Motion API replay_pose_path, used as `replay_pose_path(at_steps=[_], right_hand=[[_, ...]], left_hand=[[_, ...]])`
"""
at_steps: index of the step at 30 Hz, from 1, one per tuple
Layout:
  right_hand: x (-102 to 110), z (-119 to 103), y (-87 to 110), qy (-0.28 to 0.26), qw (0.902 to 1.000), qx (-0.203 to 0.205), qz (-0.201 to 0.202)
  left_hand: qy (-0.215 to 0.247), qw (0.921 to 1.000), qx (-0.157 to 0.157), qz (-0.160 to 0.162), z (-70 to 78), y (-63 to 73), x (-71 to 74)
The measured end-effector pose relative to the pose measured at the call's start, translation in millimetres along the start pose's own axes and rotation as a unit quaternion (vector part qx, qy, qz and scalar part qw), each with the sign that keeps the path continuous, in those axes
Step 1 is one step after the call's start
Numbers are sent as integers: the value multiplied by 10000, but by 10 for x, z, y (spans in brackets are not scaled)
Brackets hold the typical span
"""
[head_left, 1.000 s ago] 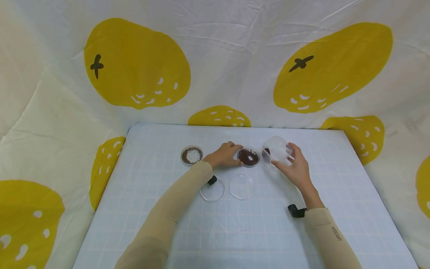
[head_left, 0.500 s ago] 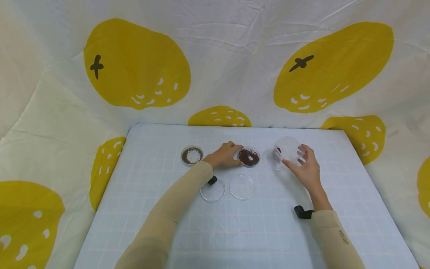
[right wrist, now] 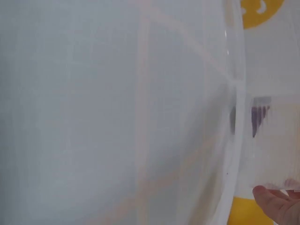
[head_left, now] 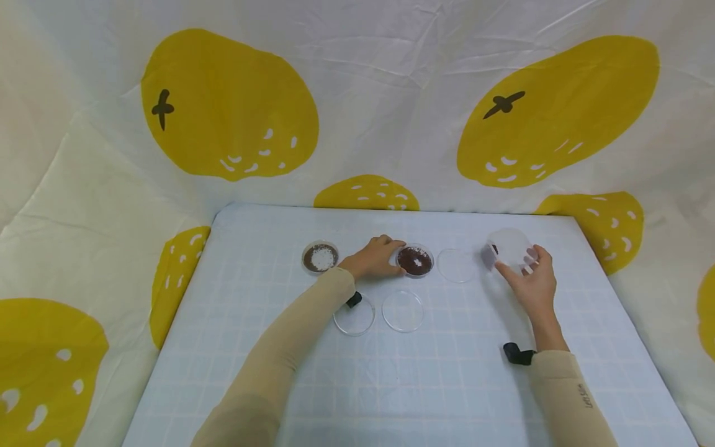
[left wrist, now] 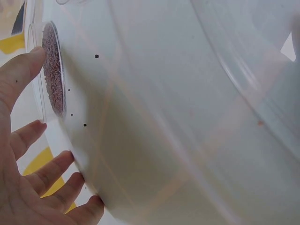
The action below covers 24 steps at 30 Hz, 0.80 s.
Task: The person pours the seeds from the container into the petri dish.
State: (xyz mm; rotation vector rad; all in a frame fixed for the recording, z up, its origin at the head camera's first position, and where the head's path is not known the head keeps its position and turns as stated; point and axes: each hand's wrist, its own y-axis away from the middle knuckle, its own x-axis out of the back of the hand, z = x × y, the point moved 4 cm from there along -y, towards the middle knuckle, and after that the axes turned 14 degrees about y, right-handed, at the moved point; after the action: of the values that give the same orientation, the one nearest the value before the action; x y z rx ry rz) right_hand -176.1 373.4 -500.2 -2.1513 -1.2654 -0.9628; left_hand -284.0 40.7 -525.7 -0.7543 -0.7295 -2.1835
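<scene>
My left hand (head_left: pixel 375 257) reaches over the table and holds a round clear petri dish (head_left: pixel 415 261) at its side, thumb and index finger at opposite edges. Dark brown granules with scattered white bits fill the dish; the left wrist view shows the granules (left wrist: pixel 54 70) edge-on, the other fingers spread below. My right hand (head_left: pixel 533 285) grips a translucent plastic container (head_left: pixel 509 248), tilted above the table to the right. A little dark material (right wrist: pixel 258 119) shows inside it at one corner in the right wrist view. The hand's fingers (right wrist: pixel 272 204) sit at the container's lower side.
Another petri dish (head_left: pixel 321 257) with brown granules and a white heap stands left of my left hand. Clear round lids or dishes lie on the cloth: one (head_left: pixel 455 282) right of the held dish, two nearer, one (head_left: pixel 403 331) and another (head_left: pixel 363 334). Patterned cloth walls (head_left: pixel 385 124) enclose the table.
My right hand has carried the translucent container to the right, away from the filled dish, uncovering the clear round piece beneath it. The left hand and its dish have stayed in place.
</scene>
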Motion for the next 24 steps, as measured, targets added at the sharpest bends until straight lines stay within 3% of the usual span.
replay_pose_path(at_steps=[10,24], right_hand=[[37,185,-87,-172,9982,-570,62],[49,243,-96,-407,9963,-750,89]], left_hand=[[-59,10000,2,-10,8,-6,3],[-87,9999,61,7,1,-15,-9]])
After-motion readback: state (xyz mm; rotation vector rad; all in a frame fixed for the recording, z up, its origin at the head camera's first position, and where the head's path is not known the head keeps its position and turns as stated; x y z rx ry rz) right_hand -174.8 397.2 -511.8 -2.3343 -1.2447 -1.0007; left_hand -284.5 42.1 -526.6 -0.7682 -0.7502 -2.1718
